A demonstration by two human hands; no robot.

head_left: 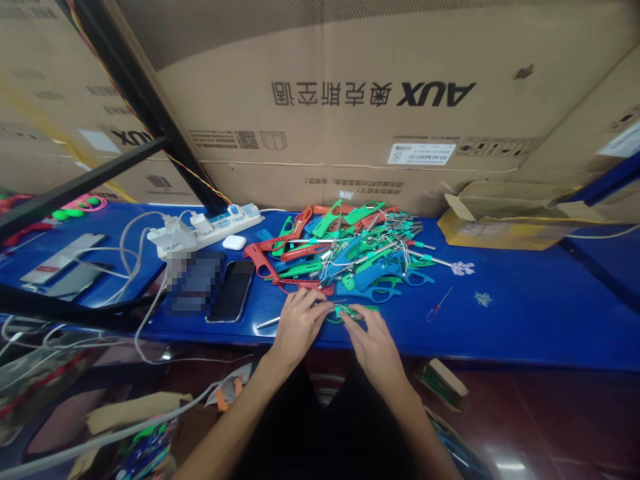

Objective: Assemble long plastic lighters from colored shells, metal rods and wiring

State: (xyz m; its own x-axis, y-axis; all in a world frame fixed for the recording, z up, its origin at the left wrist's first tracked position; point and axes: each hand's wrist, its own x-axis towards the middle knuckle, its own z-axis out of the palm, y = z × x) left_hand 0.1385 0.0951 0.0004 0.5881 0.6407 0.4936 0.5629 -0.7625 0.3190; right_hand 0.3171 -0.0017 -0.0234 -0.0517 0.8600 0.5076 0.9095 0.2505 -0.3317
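Note:
Both my hands meet at the front edge of a blue table (525,313). My left hand (299,323) and my right hand (373,340) pinch the two ends of a green plastic scissor handle (350,311) lying between them. Just behind it is a heap of green, blue and red scissor handles and metal blades (350,250). A single metal blade (267,323) lies by my left hand.
Two phones (233,290) lie left of the heap, with a white power strip (205,227), chargers and cables behind them. A small screwdriver (439,305) lies to the right. Big cardboard boxes (400,100) wall the back; a small open box (500,223) sits at right.

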